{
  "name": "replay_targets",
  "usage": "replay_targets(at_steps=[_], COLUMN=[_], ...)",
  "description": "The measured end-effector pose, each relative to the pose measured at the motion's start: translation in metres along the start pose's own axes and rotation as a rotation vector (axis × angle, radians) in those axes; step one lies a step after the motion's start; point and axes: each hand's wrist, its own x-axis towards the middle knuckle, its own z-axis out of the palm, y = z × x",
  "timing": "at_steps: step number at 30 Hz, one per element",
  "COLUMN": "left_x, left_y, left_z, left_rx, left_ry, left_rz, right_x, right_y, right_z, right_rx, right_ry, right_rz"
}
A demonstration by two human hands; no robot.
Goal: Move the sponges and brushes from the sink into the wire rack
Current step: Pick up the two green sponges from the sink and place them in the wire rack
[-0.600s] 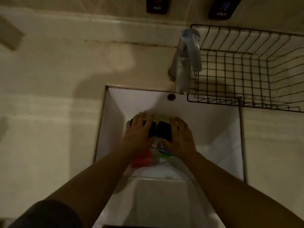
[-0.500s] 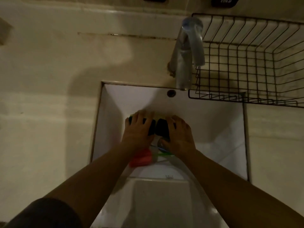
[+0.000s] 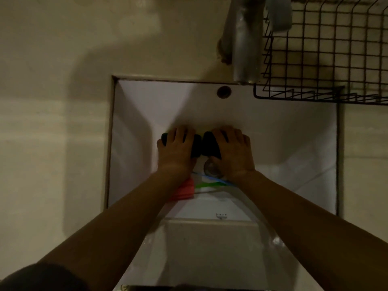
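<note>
Two dark sponges lie side by side at the bottom of the white sink [image 3: 134, 122]. My left hand [image 3: 178, 153] lies over the left sponge [image 3: 196, 147], fingers wrapped on its far edge. My right hand [image 3: 233, 152] covers the right sponge [image 3: 210, 145] the same way. Below the hands lie a red brush [image 3: 184, 190] and a brush with a green and blue handle [image 3: 212, 182], partly hidden by my forearms. The black wire rack [image 3: 327, 59] stands on the counter at the upper right and holds nothing I can see.
A metal tap [image 3: 243, 38] rises behind the sink, just left of the rack. The overflow hole [image 3: 224, 92] is in the sink's far wall and the drain [image 3: 211, 168] shows between my hands. A beige counter [image 3: 52, 122] surrounds the sink.
The view has tilted down and closer to the sink. Both hands stay on the two dark sponges, fingers curled a little more over their far edges.
</note>
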Motion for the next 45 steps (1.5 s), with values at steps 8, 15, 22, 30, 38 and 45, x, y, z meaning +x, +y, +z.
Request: replay_targets(at_steps=[8,15,22,30,38,45], left_x=[-0.001,-0.001,0.001,-0.022,-0.034,-0.050], left_y=[0.004,0.003,0.004,0.011,0.011,0.015], left_z=[0.001,0.001,-0.010,-0.048,-0.095,-0.132], left_rx=[-0.032,-0.056,-0.059,-0.046,-0.117,-0.163], left_ry=[0.053,0.069,0.008,0.067,-0.016,0.022], left_rz=[-0.006,-0.001,0.023,0.138,0.085,0.156], right_x=[-0.001,-0.002,-0.004,-0.028,-0.049,-0.066], right_y=[0.001,0.000,0.000,-0.001,-0.017,-0.023], right_z=[0.007,0.006,-0.008,-0.060,-0.097,-0.126], right_rx=[0.013,0.023,0.061,0.077,0.061,0.036], right_ry=[0.084,0.096,-0.013,0.001,0.009,0.069], right_rz=[0.015,0.027,0.047,0.014,0.006,-0.052])
